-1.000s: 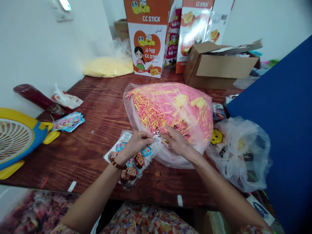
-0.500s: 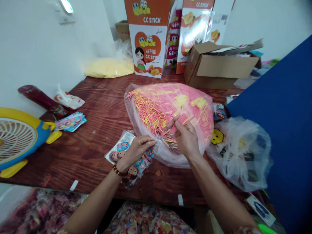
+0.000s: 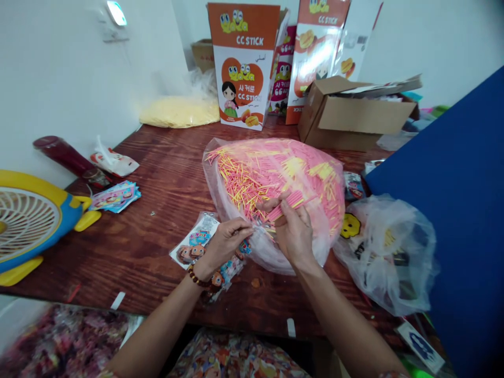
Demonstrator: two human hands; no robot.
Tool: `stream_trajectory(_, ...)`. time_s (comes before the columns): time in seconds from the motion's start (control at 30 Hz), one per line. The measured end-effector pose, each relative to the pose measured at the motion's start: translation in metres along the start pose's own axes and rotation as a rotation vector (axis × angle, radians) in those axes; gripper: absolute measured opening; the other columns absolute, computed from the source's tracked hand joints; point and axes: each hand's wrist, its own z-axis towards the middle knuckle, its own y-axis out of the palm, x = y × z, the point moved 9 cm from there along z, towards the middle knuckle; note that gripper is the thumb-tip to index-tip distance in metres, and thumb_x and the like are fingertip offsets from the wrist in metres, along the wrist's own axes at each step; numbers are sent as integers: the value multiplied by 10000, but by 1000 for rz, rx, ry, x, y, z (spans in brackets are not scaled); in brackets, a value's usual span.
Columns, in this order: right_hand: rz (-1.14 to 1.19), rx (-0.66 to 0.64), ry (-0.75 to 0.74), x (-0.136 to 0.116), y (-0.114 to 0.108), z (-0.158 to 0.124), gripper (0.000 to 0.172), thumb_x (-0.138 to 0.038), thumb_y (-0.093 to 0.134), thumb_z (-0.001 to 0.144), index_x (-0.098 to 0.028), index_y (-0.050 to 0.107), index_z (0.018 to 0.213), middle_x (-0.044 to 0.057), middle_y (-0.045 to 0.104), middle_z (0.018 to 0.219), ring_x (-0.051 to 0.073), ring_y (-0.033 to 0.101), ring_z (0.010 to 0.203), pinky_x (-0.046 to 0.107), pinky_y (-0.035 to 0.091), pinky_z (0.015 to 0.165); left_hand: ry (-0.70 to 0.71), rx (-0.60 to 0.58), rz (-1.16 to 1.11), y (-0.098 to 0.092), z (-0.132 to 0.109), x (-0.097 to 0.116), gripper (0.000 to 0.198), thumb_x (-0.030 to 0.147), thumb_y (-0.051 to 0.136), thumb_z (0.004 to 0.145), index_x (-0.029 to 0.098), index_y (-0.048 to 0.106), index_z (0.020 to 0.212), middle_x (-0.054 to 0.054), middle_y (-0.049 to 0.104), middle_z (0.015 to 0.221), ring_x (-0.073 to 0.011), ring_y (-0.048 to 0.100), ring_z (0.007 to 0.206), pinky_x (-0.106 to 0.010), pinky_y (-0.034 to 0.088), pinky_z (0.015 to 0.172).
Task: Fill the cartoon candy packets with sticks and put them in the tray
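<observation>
A big clear plastic bag (image 3: 315, 173) full of thin pink and yellow sticks lies on the dark wooden table (image 3: 157, 173). My right hand (image 3: 293, 231) is in the bag's open mouth and grips a small bundle of pink sticks (image 3: 289, 202). My left hand (image 3: 224, 241) pinches the top of a clear printed packet (image 3: 197, 239) right next to the bag's mouth. More such packets lie in a stack under that hand.
A yellow and blue fan (image 3: 27, 220) stands at the left edge. Printed cards (image 3: 114, 195) and a dark red tube (image 3: 66, 157) lie near the wall. CC Stick cartons (image 3: 244, 63) and a brown box (image 3: 354, 113) stand behind. A crumpled bag (image 3: 388, 252) and a blue panel (image 3: 452, 210) are at right.
My right hand went from the packet's top into the stick bag and came up holding a bundle of pink sticks. My left hand stayed on the packet.
</observation>
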Motion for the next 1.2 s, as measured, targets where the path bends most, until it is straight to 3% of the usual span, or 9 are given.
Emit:
stream_trajectory(0.33, 48, 4, -81, -20, 8, -2, 261, -475, 515, 928, -257, 602, 1041, 16, 718, 847, 211, 685, 890, 411, 543, 862, 39, -59, 44, 6, 0, 2, 300, 359, 559, 939, 176, 589, 703, 3, 546, 679, -123, 472, 649, -234, 373, 620)
stream_trajectory(0.5, -1, -4, -55, -13, 8, -4, 244, -466, 522, 924, -257, 632, 988, 14, 725, 849, 211, 689, 922, 404, 538, 891, 5, -22, 14, 6, 2, 3, 324, 387, 551, 935, 177, 587, 692, 6, 527, 668, -125, 457, 642, -242, 372, 616)
stream_trajectory(0.77, -120, -294, 73, -1, 18, -7, 276, -479, 594, 891, -248, 712, 988, 34, 746, 967, 239, 658, 1054, 403, 513, 965, -107, 25, -169, 9, 9, -14, 276, 429, 649, 849, 162, 710, 818, -21, 635, 754, -136, 518, 697, -245, 435, 655)
stream_trajectory(1.0, -16, -337, 79, -5, 19, 8, 311, -489, 574, 918, -247, 711, 1059, 56, 734, 1112, 221, 659, 1086, 405, 456, 1058, -148, 72, -320, 15, 17, -25, 265, 421, 727, 788, 164, 740, 848, -27, 682, 836, -140, 575, 766, -249, 479, 725)
stream_trajectory(1.1, -134, -401, 95, -7, 22, 13, 306, -490, 574, 915, -247, 732, 1014, 54, 734, 1091, 218, 649, 1072, 393, 453, 1050, -139, 81, -372, 18, 22, -27, 241, 399, 741, 784, 170, 743, 858, -21, 687, 841, -134, 586, 774, -251, 485, 752)
stream_trajectory(1.2, -129, -299, 25, -22, 4, 23, 323, -489, 564, 919, -242, 715, 1062, 47, 722, 956, 203, 650, 947, 357, 507, 925, -121, 121, -403, 15, 26, -31, 226, 382, 763, 770, 175, 747, 860, -18, 686, 839, -131, 586, 773, -246, 481, 746)
